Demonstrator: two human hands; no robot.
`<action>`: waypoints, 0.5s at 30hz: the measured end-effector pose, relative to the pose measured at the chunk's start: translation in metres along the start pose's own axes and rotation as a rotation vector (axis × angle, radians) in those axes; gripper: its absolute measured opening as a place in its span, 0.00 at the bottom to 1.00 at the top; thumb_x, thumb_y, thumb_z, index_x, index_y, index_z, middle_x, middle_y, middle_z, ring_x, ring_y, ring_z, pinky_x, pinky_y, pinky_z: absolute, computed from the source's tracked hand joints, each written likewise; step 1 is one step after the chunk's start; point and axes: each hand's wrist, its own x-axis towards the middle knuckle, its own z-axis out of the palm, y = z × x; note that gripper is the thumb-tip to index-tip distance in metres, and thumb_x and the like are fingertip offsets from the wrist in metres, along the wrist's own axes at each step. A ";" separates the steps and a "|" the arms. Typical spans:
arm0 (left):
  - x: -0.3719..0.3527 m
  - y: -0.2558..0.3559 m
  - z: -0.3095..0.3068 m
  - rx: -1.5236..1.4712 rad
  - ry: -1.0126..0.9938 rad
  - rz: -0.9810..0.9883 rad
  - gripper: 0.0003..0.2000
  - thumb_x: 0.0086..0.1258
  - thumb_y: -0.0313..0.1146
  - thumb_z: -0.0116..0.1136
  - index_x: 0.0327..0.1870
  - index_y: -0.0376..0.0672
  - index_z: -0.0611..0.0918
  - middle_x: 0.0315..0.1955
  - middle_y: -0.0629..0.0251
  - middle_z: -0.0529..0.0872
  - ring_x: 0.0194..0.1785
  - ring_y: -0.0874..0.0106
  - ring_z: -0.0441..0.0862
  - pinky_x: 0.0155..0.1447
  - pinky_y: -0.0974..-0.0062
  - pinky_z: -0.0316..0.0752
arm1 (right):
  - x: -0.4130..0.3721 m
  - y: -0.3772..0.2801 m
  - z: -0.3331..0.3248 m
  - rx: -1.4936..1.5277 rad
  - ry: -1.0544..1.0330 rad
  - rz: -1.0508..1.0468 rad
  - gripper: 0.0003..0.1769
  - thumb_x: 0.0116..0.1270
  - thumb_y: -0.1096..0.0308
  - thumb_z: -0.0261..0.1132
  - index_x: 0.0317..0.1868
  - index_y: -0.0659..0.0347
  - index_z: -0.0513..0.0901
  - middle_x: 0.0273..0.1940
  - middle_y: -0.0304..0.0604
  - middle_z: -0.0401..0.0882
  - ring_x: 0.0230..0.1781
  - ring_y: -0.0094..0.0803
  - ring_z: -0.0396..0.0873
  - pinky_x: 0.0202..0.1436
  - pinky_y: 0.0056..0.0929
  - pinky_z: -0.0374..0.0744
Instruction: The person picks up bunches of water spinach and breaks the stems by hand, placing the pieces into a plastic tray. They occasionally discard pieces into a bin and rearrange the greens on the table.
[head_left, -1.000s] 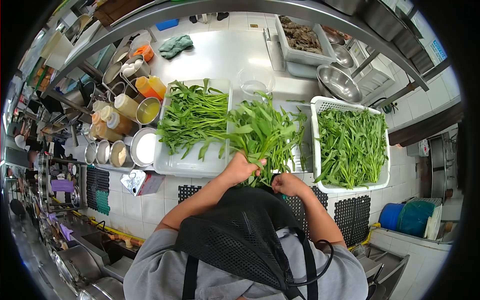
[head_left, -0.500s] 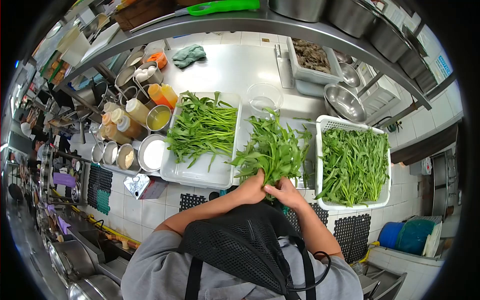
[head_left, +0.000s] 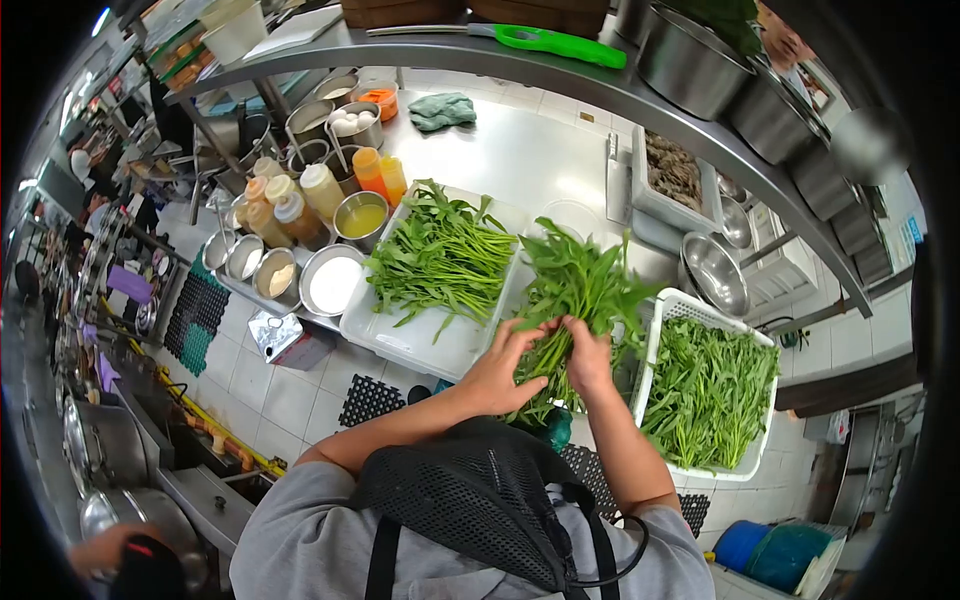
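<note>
At the steel counter [head_left: 520, 130], mid-frame, I see the right hand [head_left: 590, 362] gripping greens [head_left: 578, 272], likely for steadiness. The left hand [head_left: 492, 382] cups them, fingers half-open.

Left hand [head_left: 495, 378] open, fingers [head_left: 520, 340] parted; right hand [head_left: 588, 358] curled closed beside it

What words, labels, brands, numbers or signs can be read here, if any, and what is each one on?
No text is legible, so there is nothing to quote.
Blue marking at the right edge: too small and blurred to read.
Foil-topped box: any print is too small to read.
Sauce bottles: no readable label.
Green lighter: no readable brand.
</note>
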 end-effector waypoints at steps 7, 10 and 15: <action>-0.020 -0.040 -0.031 0.102 0.179 -0.118 0.13 0.62 0.33 0.61 0.43 0.37 0.77 0.40 0.57 0.78 0.44 0.60 0.80 0.47 0.66 0.74 | 0.042 -0.058 0.043 -0.568 -0.319 -0.394 0.10 0.65 0.69 0.57 0.28 0.66 0.79 0.24 0.41 0.79 0.25 0.30 0.79 0.33 0.32 0.77; -0.029 -0.049 -0.033 0.279 0.209 -0.060 0.15 0.62 0.36 0.62 0.45 0.38 0.76 0.41 0.55 0.78 0.43 0.57 0.79 0.46 0.63 0.74 | 0.060 -0.073 0.085 -0.787 -0.337 -0.753 0.10 0.65 0.69 0.57 0.28 0.63 0.80 0.24 0.41 0.79 0.25 0.30 0.78 0.33 0.31 0.76; -0.039 -0.044 -0.030 0.446 0.109 -0.150 0.17 0.62 0.40 0.62 0.47 0.40 0.75 0.40 0.56 0.80 0.41 0.55 0.80 0.44 0.62 0.76 | 0.139 -0.012 0.144 -0.886 -0.465 -1.035 0.15 0.60 0.64 0.63 0.41 0.67 0.77 0.38 0.56 0.82 0.36 0.52 0.80 0.43 0.42 0.78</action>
